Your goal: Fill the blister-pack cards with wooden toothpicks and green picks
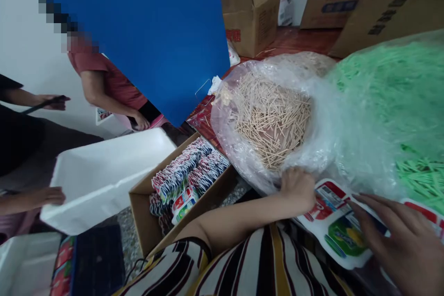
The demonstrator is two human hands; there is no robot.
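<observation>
A flat white-edged printed card (347, 236) with red, green and blue pictures lies in front of me at the lower right. My left hand (298, 189) is closed at the card's left edge, beside a clear plastic bag (222, 120) of thin beige sticks (277, 115). Whatever its curled fingers hold is hidden. Stretched over the right part of the card is my right hand (405, 236), its fingers extended and touching the printed face. Another red-and-white card (423, 212) shows partly behind it. Green sticks (398, 78) fill a second clear bag at right.
A cardboard box (138, 217) with stacked printed cards (190, 166) stands to my left. Beyond it, a co-worker's hand (53, 195) touches a white foam box (114, 157). A blue panel (149, 32) rises ahead. Another person (107, 78) stands behind it. Cartons (260, 14) line the back.
</observation>
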